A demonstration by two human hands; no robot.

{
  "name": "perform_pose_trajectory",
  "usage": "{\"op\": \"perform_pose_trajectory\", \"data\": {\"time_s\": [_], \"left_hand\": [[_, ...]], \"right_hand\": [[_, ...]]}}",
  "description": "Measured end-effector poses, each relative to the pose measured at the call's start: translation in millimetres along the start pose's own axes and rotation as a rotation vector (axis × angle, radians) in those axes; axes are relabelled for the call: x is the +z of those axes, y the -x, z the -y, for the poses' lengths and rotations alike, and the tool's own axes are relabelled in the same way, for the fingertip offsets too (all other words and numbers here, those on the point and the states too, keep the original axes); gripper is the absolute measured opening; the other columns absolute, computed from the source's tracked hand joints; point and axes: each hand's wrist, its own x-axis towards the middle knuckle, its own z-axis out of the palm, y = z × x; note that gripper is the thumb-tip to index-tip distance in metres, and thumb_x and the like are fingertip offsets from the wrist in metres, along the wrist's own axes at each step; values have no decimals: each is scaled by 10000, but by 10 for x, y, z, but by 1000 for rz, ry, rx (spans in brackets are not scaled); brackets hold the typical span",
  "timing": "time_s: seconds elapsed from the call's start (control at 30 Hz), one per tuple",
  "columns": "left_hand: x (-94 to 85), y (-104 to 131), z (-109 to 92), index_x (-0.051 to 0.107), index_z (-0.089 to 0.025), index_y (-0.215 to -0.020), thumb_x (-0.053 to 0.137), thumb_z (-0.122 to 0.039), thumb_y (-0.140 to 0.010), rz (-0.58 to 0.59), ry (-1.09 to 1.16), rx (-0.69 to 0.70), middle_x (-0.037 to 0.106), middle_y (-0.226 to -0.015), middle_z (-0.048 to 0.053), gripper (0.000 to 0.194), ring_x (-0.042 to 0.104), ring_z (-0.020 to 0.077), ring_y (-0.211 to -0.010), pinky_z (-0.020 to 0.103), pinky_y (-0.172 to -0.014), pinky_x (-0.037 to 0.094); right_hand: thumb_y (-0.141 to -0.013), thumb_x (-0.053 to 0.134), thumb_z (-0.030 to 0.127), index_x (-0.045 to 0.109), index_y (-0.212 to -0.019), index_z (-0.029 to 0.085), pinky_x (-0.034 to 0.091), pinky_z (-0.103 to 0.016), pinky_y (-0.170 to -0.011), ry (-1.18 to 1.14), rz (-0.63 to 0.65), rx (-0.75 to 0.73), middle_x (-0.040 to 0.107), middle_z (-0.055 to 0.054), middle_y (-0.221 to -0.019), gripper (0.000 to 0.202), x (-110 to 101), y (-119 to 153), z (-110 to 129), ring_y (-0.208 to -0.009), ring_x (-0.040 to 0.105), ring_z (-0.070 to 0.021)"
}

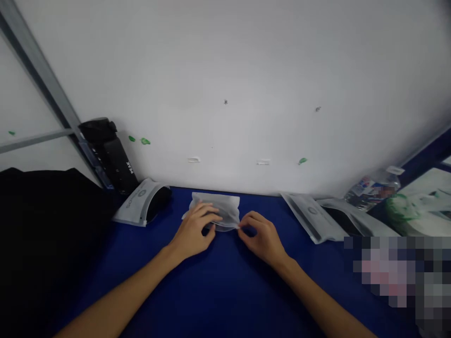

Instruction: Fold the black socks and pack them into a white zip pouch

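Head view: white wall (268, 61) behind, blue tabletop (225, 291) below it. I've got both hands near the middle of the far edge, on one translucent pouch (229, 206). Left hand (195, 230) lies across it, fingers loosely spread; can't tell whether its thumb grips. Right hand (263, 237) pinches the near right corner, thumb to forefinger.

Progress, my read: partway through working the near edge; can't tell if it's sealed. Two others gape, so probably unclosed.

Counts: black mass (42, 244), 1, left edge; PEAK container (118, 162), 1, far left corner; clear bottle (375, 188), 1, far right corner; pouches, 4: the handled one, gaping left pouch (136, 206) beside the container, flat right pouch (313, 220) and gaping right pouch (373, 223) near the bottle.
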Motion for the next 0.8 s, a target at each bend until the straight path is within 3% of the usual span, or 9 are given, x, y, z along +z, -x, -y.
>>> {"op": "perform_pose_trajectory", "data": {"time_s": [0.13, 0.27, 0.47, 0.63, 0.8], "left_hand": [[81, 34, -128, 759, -240, -1026, 710, -163, -968, 83, 95, 169, 782, -1109, 13, 108, 703, 217, -1167, 513, -1241, 428], [92, 40, -103, 738, -204, -1018, 693, -150, -1001, 32, 51, 219, 779, -992, 8, 72, 714, 191, -992, 411, -1021, 530], [68, 34, -94, 733, -180, -997, 629, -107, -1025, 97, -91, 345, 760, -1000, 12, 130, 673, 192, -952, 374, -863, 487], [86, 52, -158, 715, -169, -996, 613, -45, -980, 116, -166, 307, 743, -965, 20, 162, 645, 199, -894, 370, -783, 454], [63, 42, -101, 710, -173, -948, 624, -154, -1037, 90, -162, 366, 708, -932, 25, 125, 621, 188, -879, 361, -786, 443]], "right_hand": [[-911, 708, 101, 695, -853, 229, 530, -337, -741, 13, 2, -182, 735, -26, -913, 141, 62, 20, 89, -801, 678, -185], [-931, 708, 91, 672, -801, 221, 514, -337, -739, -17, 22, -268, 743, -30, -946, 187, 85, 13, 143, -805, 675, -173], [-921, 676, 49, 707, -865, 230, 540, -348, -758, -52, 77, -243, 741, -45, -1044, 192, 92, 32, 120, -849, 669, -185], [-883, 682, 23, 699, -850, 228, 535, -365, -766, -39, 77, -225, 732, -33, -985, 209, 86, 38, 143, -844, 671, -195], [-891, 709, 44, 726, -910, 235, 545, -359, -779, -97, 82, -212, 732, -30, -987, 192, 83, 43, 158, -866, 674, -195]]}}
